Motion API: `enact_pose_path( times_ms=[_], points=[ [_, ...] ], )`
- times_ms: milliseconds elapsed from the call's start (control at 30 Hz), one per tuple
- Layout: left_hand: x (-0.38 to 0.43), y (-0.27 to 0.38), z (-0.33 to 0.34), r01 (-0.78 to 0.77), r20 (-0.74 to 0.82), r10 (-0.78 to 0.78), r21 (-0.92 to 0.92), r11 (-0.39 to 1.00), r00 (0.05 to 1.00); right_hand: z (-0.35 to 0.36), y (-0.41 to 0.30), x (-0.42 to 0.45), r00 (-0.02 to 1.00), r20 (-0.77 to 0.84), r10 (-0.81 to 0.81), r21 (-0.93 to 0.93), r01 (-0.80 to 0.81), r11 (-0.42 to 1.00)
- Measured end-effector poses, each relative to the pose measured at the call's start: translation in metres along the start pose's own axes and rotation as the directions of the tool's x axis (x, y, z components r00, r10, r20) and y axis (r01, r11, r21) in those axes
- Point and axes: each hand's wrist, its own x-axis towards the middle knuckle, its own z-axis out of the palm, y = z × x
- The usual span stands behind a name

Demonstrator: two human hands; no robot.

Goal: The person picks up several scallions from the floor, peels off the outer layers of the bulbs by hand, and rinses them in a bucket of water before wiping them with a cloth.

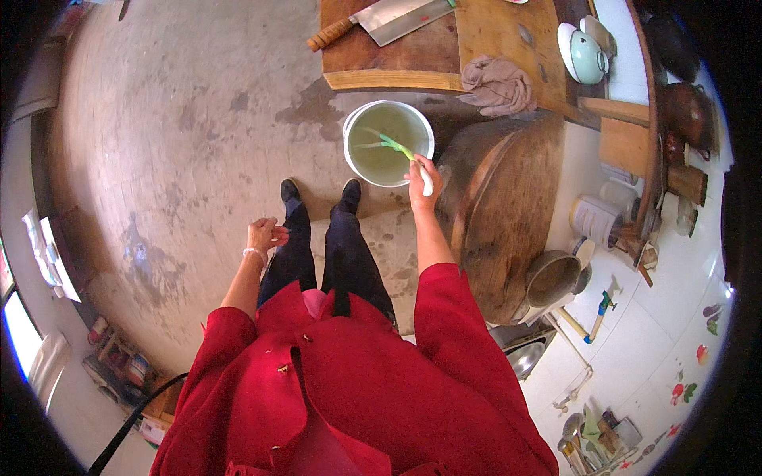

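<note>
A green onion (405, 150) with a white base is gripped in my right hand (426, 181). Its green end reaches over a white bucket (346, 149), which holds greenish, cloudy water (381, 122). Pale strands show at the water by the green tip; whether they belong to the onion I cannot tell. My right hand is at the bucket's near right rim. My left hand (265, 234), with a bracelet on its wrist, hangs beside my left leg, away from the bucket. It holds nothing visible, and its fingers are loosely bent and apart.
A cleaver (408, 21) lies on the wooden table (393, 53), its handle past the edge. A crumpled cloth (499, 86) drapes over the table's corner. To the right are a large round wooden lid (506, 232), a pot (553, 278) and a wall tap (605, 302).
</note>
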Motion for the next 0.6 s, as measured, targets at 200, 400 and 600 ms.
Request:
enact_pose_path(
  times_ms=[200, 400, 600],
  points=[
    [0.001, 0.005, 0.001, -0.001, -0.005, 0.001, 0.0, 1.0, 1.0, -0.008, -0.01, -0.022, 0.954, 0.289, 0.08, 0.09, -0.11, 0.99],
    [0.002, 0.008, 0.006, -0.002, 0.03, 0.001, 0.022, 1.0, 1.0, -0.009, -0.011, -0.071, 0.716, 0.659, 0.232, 0.285, -0.523, 0.803],
    [0.006, 0.016, 0.013, -0.008, 0.066, 0.004, 0.059, 0.998, 0.998, 0.011, -0.028, -0.123, 0.66, 0.561, 0.5, 0.475, -0.751, 0.459]
  ],
)
